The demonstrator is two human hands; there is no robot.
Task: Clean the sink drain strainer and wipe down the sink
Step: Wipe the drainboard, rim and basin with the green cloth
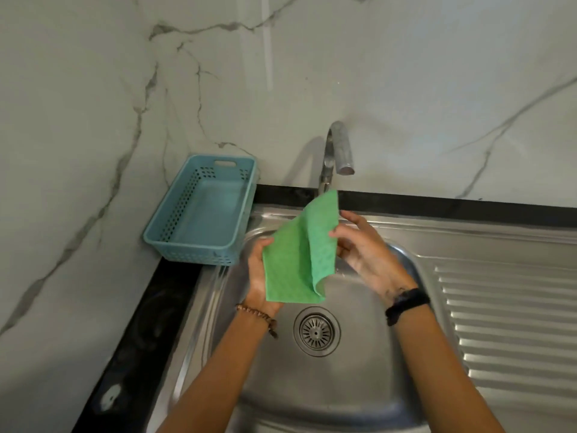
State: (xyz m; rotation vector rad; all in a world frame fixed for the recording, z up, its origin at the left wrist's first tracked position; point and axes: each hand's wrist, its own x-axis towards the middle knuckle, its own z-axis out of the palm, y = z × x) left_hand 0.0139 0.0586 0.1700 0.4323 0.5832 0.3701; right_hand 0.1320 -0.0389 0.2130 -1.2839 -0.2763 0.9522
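Cloth, green and single, hangs spread over the sink, half folded along a crease. The left hand holds its near edge, thumb curled over the front and fingers hidden behind. The right hand pinches the far flap with its thumb, the other fingers apart and loosely extended beyond it.

Below the fingers, well apart from them, sits the one drain strainer, seated in its hole and untouched. The step in hand looks like readying the cloth, folding or opening it; nothing is yet being wiped. The next move likely calls for bunching the cloth into one hand and bringing it down to the basin or strainer.

Beyond the fingertips stands one faucet, no water showing. Left of the left hand sits one blue basket. One ridged drainboard lies right of the right wrist.
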